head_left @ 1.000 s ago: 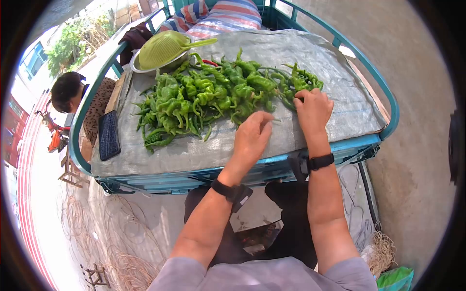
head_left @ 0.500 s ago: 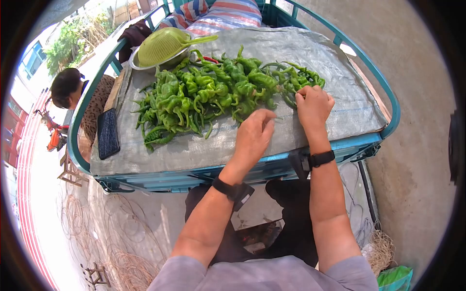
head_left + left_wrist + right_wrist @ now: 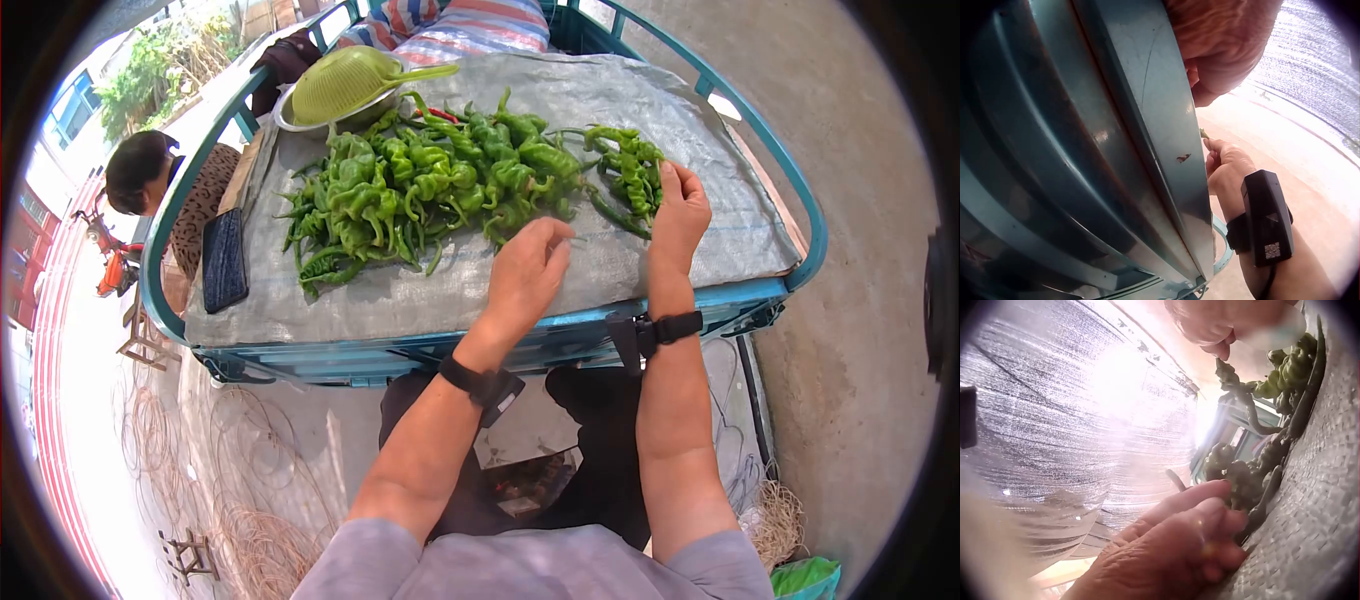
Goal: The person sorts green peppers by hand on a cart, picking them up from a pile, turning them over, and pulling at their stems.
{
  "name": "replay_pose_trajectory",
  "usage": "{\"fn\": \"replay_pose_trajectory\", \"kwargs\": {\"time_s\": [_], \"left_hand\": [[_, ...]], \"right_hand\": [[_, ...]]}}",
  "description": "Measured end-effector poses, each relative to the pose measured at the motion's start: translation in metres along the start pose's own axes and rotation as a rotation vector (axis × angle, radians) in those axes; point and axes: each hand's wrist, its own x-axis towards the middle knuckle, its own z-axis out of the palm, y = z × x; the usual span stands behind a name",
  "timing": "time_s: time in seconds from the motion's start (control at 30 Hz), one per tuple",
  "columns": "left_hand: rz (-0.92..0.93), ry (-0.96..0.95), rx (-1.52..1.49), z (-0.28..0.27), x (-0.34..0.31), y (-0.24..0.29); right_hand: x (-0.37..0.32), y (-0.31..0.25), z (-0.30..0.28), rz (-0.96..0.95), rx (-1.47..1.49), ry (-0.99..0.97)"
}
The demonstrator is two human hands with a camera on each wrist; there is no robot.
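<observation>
A large heap of wrinkled green peppers point(image 3: 420, 185) lies on a grey woven sheet point(image 3: 400, 320). To its right is a smaller group of green peppers point(image 3: 625, 165). My right hand point(image 3: 683, 218) is at that group's right edge, thumb and forefinger pinching the end of a green pepper point(image 3: 1227, 375); its greenish tip also shows at those fingers in the left wrist view. My left hand point(image 3: 528, 268) is just in front of the heap's lower right edge, fingers relaxed, with a gap between thumb and forefinger. The right wrist view shows it point(image 3: 1172, 540) near the woven surface.
A green strainer point(image 3: 345, 85) sits over a metal bowl point(image 3: 290, 118) behind the heap. A phone point(image 3: 224, 262) lies near the left edge. Teal rails point(image 3: 800, 210) bound the cart bed. Another person point(image 3: 145, 175) is beyond the left rail. One red pepper point(image 3: 437, 116) shows at the back.
My right hand has shifted right, and the peppers of the small group now lie more spread out near it. The left hand stays almost in place. The head view has tilted slightly.
</observation>
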Motion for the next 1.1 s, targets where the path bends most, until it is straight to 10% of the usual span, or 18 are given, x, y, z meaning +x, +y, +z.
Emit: {"fn": "replay_pose_trajectory", "kwargs": {"time_s": [0.13,0.33,0.9,1.1], "left_hand": [[0.000,0.013,0.007,0.001,0.000,0.002],[-0.020,0.009,0.000,0.001,0.000,0.004],[-0.045,0.004,-0.005,-0.001,0.000,0.006],[-0.029,0.001,0.005,-0.001,0.000,0.005]], "right_hand": [[0.005,0.006,-0.003,0.063,0.198,0.124],[-0.010,-0.006,0.006,-0.151,-0.763,-0.071],[-0.043,-0.021,0.041,-0.693,-0.827,-0.486],[-0.040,-0.023,0.045,-0.510,-0.731,-0.479]]}}
